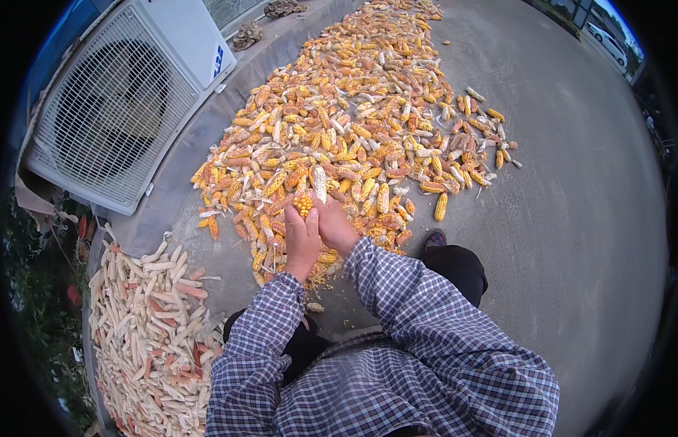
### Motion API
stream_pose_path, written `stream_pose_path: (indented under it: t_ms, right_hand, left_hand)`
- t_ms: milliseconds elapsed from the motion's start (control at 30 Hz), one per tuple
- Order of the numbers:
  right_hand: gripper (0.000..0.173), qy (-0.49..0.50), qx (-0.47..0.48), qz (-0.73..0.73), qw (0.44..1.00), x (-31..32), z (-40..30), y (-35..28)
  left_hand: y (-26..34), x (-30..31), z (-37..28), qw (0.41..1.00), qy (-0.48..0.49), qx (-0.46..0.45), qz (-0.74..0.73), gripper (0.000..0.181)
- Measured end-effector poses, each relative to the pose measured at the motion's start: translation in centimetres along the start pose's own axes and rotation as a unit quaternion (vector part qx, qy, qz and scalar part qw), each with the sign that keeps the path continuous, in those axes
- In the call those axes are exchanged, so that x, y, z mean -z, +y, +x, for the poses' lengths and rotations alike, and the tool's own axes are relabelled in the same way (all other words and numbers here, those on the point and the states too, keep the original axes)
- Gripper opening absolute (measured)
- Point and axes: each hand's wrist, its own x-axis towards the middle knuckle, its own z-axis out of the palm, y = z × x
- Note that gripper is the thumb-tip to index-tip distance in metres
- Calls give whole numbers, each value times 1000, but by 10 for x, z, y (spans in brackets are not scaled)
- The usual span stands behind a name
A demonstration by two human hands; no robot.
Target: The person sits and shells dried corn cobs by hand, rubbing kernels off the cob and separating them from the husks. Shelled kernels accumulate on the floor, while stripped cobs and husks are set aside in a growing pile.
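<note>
In the head view, my left hand (302,240) is closed around a yellow ear of corn (303,205), its kernel-covered end facing up between the thumbs. Pressed against it from the right is my right hand (334,223). A pale corncob (319,184) juts forward from the fingers of that hand, its lower end hidden. Both hands are held over the near part of a long spread of dried corn ears (339,120), a mix of yellow ears and reddish or whitish ones. Loose kernels (322,281) lie on the ground below the wrists.
At lower left is a heap of bare corncobs (153,328). An air conditioner's outdoor unit (120,98) stands on the left, by a raised concrete edge (284,54). Concrete ground (557,218) extends right. My shoe (435,238) is beside the corn. Parked cars (606,42) show far off.
</note>
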Motion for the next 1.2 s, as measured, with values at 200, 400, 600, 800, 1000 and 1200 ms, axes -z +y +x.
stream_pose_path:
  t_ms: [200, 400, 600, 800, 1000, 1200]
  right_hand:
    - [36, 45, 77, -51, 995, 10, 18, 11]
    - [38, -57, 36, -58, 996, 20, 37, 8]
    - [34, 38, 27, -71, 996, 29, 38, 20]
    - [34, 49, 89, -183, 978, 31, 35, 11]
    - [40, 79, 105, -230, 964, 54, 47, 15]
    - [30, 43, 122, -199, 972, 31, 36, 21]
  left_hand:
    - [-28, 16, 18, 997, -53, 34, 36, 43]
    - [-15, 8, 23, 963, -165, 109, 185, 54]
    - [-16, -7, 23, 926, -211, 136, 283, 51]
    - [-26, -16, 18, 952, -197, 186, 144, 32]
    - [-19, -25, 19, 871, -213, 415, -151, 17]
    - [-33, -29, 25, 914, -219, 98, 327, 32]
